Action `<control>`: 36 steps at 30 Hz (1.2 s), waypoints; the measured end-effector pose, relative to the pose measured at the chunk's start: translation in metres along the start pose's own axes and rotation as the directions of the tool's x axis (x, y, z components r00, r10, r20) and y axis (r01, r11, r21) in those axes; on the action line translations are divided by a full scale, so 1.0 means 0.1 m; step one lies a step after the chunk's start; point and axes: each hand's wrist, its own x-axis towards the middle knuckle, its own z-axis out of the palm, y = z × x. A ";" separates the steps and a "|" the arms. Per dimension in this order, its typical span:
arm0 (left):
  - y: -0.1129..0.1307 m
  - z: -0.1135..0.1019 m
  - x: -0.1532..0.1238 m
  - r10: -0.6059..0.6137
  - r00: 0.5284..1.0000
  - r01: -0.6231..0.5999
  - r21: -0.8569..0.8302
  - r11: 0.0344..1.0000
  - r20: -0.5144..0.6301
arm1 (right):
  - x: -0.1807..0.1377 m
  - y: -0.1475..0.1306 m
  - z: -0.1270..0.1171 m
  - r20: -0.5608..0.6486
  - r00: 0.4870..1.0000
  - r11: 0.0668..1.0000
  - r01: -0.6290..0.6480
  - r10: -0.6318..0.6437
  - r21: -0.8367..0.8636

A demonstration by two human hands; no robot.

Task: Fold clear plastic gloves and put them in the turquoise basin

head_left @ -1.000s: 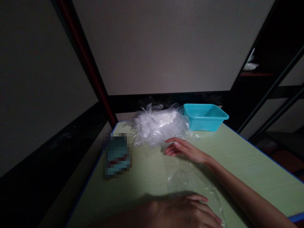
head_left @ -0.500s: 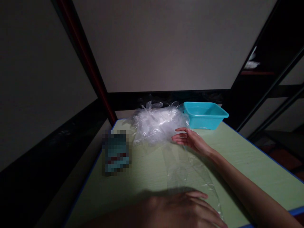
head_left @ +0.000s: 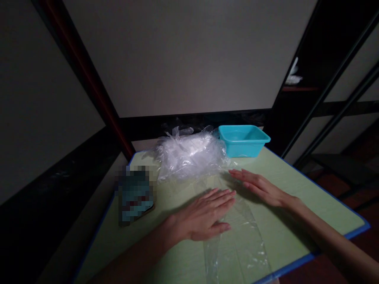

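Observation:
A thin, clear plastic piece (head_left: 242,244) lies spread flat on the table, running toward the front edge; whether it is a bag or a glove I cannot make out. My left hand (head_left: 207,213) is palm down over its left part, fingers stretched out. To the right, my right hand (head_left: 263,187) hovers by the film's far right edge with straight fingers and nothing held. Just beyond both hands sits a crumpled heap of clear plastic (head_left: 192,154), with finger-like loose ends sticking up at the back.
A turquoise plastic basin (head_left: 244,148) stands at the back right, beside the heap. On the left lies a pixelated flat object (head_left: 136,197), perhaps a phone. The pale green table (head_left: 296,197) has a blue edge and meets dark-framed panels behind.
My left hand has moved forward from the front edge onto the film. My right hand has drawn back slightly from the heap, with its fingers straighter. The view has shifted a little.

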 end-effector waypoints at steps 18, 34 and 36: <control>-0.04 0.08 -0.02 -0.002 0.998 0.000 0.028 1.000 0.069 | -0.30 0.16 0.12 0.242 0.970 0.873 0.146 -0.033 -0.465; -0.10 0.03 -0.07 -0.079 0.989 0.013 -0.460 0.888 -0.126 | -0.35 0.10 0.08 -0.327 0.933 0.950 -0.046 0.152 0.309; -0.10 0.01 -0.06 -0.153 0.961 -0.077 -0.756 0.650 -0.230 | -0.33 0.03 0.09 -0.347 0.920 0.862 0.020 0.182 0.507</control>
